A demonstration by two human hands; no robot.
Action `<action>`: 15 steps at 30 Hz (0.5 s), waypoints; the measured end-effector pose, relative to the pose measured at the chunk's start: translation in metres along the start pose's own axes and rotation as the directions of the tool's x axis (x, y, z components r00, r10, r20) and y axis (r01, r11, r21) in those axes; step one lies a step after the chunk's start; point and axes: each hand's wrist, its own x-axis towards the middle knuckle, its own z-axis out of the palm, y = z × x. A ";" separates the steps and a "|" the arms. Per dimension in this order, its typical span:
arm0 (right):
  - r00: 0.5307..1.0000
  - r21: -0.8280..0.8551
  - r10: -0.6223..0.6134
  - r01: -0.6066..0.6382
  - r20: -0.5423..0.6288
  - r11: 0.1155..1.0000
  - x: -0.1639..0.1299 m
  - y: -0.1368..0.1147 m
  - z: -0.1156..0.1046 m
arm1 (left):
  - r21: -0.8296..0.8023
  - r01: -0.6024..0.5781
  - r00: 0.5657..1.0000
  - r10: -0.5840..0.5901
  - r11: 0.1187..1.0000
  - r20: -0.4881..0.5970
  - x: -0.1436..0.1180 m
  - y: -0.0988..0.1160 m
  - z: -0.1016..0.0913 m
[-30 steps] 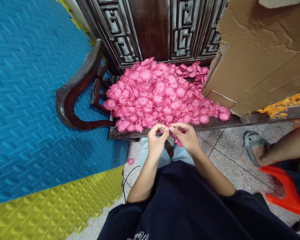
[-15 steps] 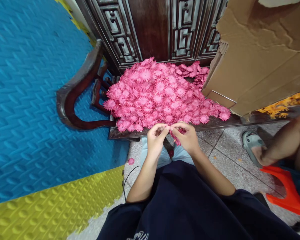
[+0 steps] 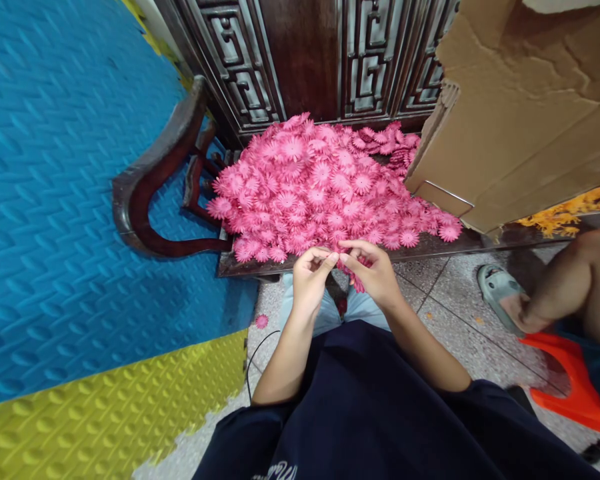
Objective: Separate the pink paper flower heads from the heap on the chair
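A large heap of pink artificial flower pieces point(image 3: 325, 187) lies on a dark wooden bench point(image 3: 275, 268), just beyond my hands. My left hand point(image 3: 310, 280) is closed in a pinch, thumb against forefinger; what sits in that pinch is too small to make out. Its fingertips meet those of my right hand point(image 3: 377, 277) at the front edge of the bench. Inside my right hand is a small bunch of pink flower pieces point(image 3: 359, 285), partly covered by the fingers, while its thumb points at the left fingertips.
A cardboard sheet point(image 3: 520, 120) stands on the bench at the right, with orange pieces point(image 3: 555, 213) beyond it. A curved wooden armrest point(image 3: 140, 227) is at the left. Another person's leg point(image 3: 570, 280) and an orange stool point(image 3: 570, 393) are on the right. One pink piece point(image 3: 261, 321) lies on the floor.
My right forefinger has lifted slightly away from the thumb. Both hands stay in nearly the same place, and the other person's foot has shifted a little to the left.
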 end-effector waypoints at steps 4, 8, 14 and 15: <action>0.998 -0.033 -0.046 0.045 -0.036 0.998 -0.001 0.001 0.001 | -0.081 0.007 1.000 -0.005 0.997 0.026 0.000 -0.001 -0.001; 1.000 -0.025 -0.020 0.020 0.022 0.999 -0.001 0.003 0.000 | -0.138 0.076 0.996 -0.068 0.988 0.058 0.000 -0.002 -0.002; 0.995 -0.054 -0.071 0.074 0.067 0.996 -0.001 0.001 -0.003 | -0.213 0.225 0.972 -0.204 0.951 0.116 -0.002 0.003 -0.001; 0.996 -0.038 -0.053 0.056 0.073 0.998 -0.001 0.001 -0.003 | -0.223 0.247 0.966 -0.221 0.943 0.134 -0.002 0.004 0.000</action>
